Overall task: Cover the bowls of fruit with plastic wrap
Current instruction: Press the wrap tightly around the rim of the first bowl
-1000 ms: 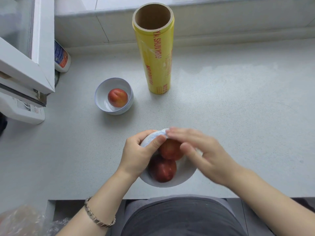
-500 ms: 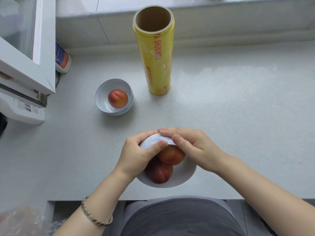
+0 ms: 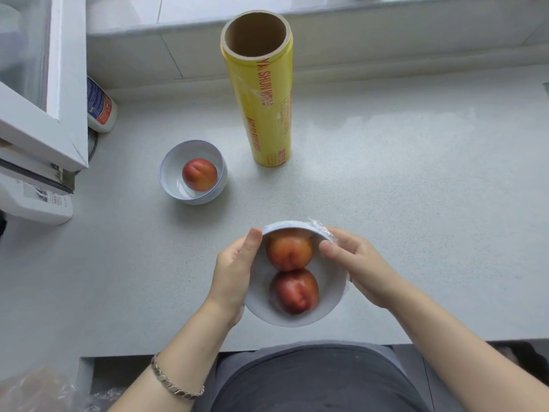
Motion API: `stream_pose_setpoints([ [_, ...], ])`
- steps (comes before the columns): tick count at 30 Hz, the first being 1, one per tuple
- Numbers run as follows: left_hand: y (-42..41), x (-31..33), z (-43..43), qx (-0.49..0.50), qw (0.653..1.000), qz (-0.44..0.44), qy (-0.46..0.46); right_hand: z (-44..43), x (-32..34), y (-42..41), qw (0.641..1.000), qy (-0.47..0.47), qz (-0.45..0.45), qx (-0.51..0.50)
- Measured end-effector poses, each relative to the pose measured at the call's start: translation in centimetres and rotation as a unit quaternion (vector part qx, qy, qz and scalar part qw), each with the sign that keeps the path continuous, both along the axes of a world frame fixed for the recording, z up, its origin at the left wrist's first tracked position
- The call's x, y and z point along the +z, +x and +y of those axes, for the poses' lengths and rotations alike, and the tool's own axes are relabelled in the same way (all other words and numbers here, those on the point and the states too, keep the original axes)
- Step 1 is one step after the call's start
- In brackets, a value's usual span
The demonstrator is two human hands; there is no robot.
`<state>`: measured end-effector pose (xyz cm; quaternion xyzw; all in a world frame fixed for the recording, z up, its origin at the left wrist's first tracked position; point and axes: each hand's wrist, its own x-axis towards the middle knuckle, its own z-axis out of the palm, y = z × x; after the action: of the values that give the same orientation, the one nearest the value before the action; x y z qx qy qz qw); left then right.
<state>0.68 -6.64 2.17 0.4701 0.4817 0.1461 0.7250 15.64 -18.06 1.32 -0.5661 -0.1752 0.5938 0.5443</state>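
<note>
Wrap roll (image 3: 264, 105) is the landmark: yellow, upright on the grey counter (image 3: 416, 188), open cardboard core facing up. Near bowl (image 3: 297, 318), white, sits well in front of the roll at the counter's near edge, with two red-orange fruits (image 3: 289, 249) inside, one behind the other. Left hand (image 3: 234, 272) cups the bowl's left wall, thumb lying up along the rim, other fingers hidden behind the bowl. Right hand (image 3: 362, 269) grips the right wall, thumb pressed on the rim, fingers curled round the outside. Crinkled plastic film (image 3: 325, 230) bunches at the rim beside the right thumb; can't tell if it spans the whole top. Small bowl (image 3: 172, 173) stands just front-left of the roll, apart from it, holding a single fruit (image 3: 199, 174), no film visible. Bottle (image 3: 99, 107) lies far left of the roll by the wall. Bracelet (image 3: 175, 382) on left wrist.
</note>
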Motion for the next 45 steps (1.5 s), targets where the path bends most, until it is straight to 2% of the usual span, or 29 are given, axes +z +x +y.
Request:
stream_pose_setpoints([
  [4,-0.4,0.3,1.5,-0.134,0.990,0.013,-0.035,-0.1,0.3,-0.1,0.998,-0.019,-0.053,-0.006],
  [7,0.3,0.3,1.7,-0.210,0.976,0.028,0.053,0.1,0.6,-0.5,0.996,-0.032,-0.079,0.016],
  [10,0.5,-0.8,1.1,-0.185,0.974,0.042,0.120,0.3,1.3,-0.6,0.996,-0.040,-0.071,0.029],
  [14,0.0,-1.3,0.4,-0.174,0.969,0.070,0.164,0.9,2.1,-0.3,0.993,-0.065,-0.093,0.015],
  [20,-0.1,-1.0,-0.3,-0.199,0.960,0.078,0.184,2.6,2.8,0.3,0.982,-0.119,-0.131,0.071],
  [26,-0.3,-0.8,-0.2,-0.222,0.954,0.078,0.187,3.7,2.9,0.6,0.988,-0.058,-0.143,0.024],
  [31,-0.5,-0.6,0.4,-0.203,0.956,0.039,0.206,4.3,1.4,-0.5,0.975,-0.037,-0.219,-0.024],
  [37,-0.8,-0.5,0.5,-0.172,0.958,0.009,0.231,4.6,0.8,-0.1,0.956,-0.052,-0.290,0.017],
  [41,-0.7,-0.5,0.1,-0.162,0.957,0.003,0.239,4.3,1.2,0.5,0.965,-0.086,-0.241,0.060],
  [45,-0.4,-0.4,-0.3,-0.158,0.958,-0.010,0.239,3.7,0.9,0.6,0.968,-0.166,-0.179,0.058],
])
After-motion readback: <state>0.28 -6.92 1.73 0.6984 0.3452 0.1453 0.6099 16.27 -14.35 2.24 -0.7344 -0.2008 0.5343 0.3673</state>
